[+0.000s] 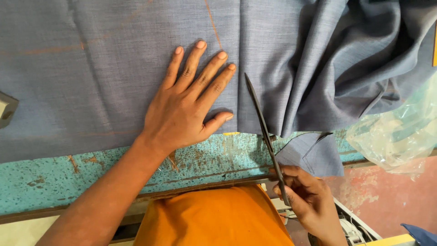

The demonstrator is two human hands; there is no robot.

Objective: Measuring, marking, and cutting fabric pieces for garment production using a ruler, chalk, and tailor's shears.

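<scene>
A grey-blue cloth (109,77) with faint orange chalk lines lies spread over a worn turquoise table (68,177). My left hand (186,105) rests flat on the cloth, fingers spread, holding it down near the table's front edge. My right hand (307,200) grips the handles of long dark scissors (264,132). The blades point away from me and run into the cloth's edge just right of my left thumb. A cut flap of cloth (314,152) hangs by the scissors.
The cloth bunches into folds (346,64) at the right. A crumpled clear plastic bag (400,132) lies at the table's right end. A grey object (7,109) sits at the left edge. My orange garment (214,218) is below.
</scene>
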